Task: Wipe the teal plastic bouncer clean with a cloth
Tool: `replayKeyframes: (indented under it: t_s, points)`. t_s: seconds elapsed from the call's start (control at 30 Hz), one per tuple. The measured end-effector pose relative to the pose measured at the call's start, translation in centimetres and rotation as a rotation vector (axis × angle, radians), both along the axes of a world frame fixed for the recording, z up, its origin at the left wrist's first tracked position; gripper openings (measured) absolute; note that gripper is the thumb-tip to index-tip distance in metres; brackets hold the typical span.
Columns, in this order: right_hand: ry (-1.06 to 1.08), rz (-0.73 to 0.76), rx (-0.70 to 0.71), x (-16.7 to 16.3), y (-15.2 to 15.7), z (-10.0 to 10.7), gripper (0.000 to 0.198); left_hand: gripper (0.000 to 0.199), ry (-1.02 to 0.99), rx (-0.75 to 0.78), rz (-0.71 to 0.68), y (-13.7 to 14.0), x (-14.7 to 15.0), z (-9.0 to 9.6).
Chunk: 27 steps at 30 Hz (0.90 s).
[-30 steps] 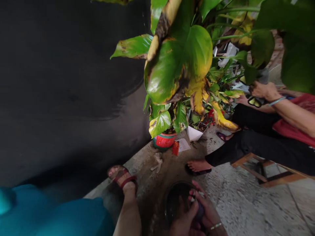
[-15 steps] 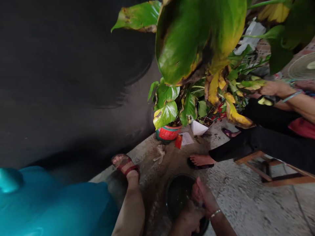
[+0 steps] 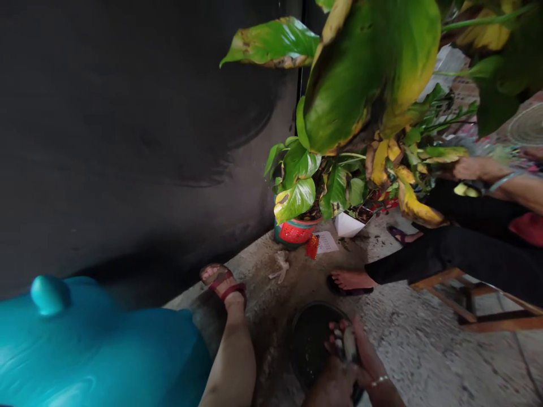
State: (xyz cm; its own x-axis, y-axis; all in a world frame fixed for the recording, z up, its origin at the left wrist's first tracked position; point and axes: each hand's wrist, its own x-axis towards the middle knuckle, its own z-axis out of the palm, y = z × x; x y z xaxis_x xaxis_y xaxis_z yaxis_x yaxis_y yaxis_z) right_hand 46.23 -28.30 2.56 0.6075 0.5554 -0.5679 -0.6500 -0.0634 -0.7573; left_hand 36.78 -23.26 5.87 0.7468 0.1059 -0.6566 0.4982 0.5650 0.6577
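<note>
Fish (image 3: 348, 343), small, pale and silvery, lies over the dark round basin (image 3: 305, 333) low in the view, on the wet concrete floor (image 3: 424, 350). Left of it sit a teal plastic lid (image 3: 97, 350) and a sandalled foot (image 3: 223, 281). The left hand (image 3: 333, 384) presses close beneath the fish; whether it clasps it cannot be told. The right hand (image 3: 365, 362) curls its fingers around the fish. Beyond, a red pot (image 3: 296, 232) carries big leaves, and farther right a seated person's hand (image 3: 469, 168) reaches into the foliage.

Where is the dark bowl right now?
The dark bowl sits on the ground at the bottom centre of the head view, under both hands, just right of the sandalled foot.
</note>
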Motion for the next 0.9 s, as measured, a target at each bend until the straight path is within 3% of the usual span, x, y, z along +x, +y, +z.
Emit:
replayKeyframes:
  t_s: [0.13, 0.23, 0.33, 0.5, 0.6, 0.8, 0.9]
  points:
    - [0.238, 0.045, 0.285, 0.2, -1.7, 1.9, 0.070, 0.030, -0.061, -0.050, -0.095, 0.2, -1.1, 1.4]
    - [0.179, 0.133, 0.302, 0.2, -1.6, 2.8, 0.064, 0.030, -0.083, -0.040, -0.127, 0.3, -1.4, 2.2]
    - [0.093, 0.139, 0.270, 0.4, -0.6, 3.5, 0.046, 0.038, -0.030, 0.043, -0.112, 0.2, -1.5, 2.2]
    - [0.063, 0.151, 0.154, 0.9, 1.3, 3.5, 0.064, 0.037, 0.021, 0.290, 0.023, -0.7, -0.5, 0.8]
    - [0.023, 0.110, 0.024, 1.0, 1.6, 2.7, 0.068, 0.033, -0.012, 0.350, 0.075, -1.4, 0.4, 0.2]
    - [-0.104, 0.033, -0.201, 0.9, 1.4, 2.1, 0.063, 0.031, -0.015, 0.326, 0.142, -2.3, 1.0, -0.1]
    - [-0.169, 0.001, -0.253, 0.8, 1.5, 1.8, 0.062, 0.034, 0.007, 0.173, 0.218, -2.4, 1.2, -0.4]
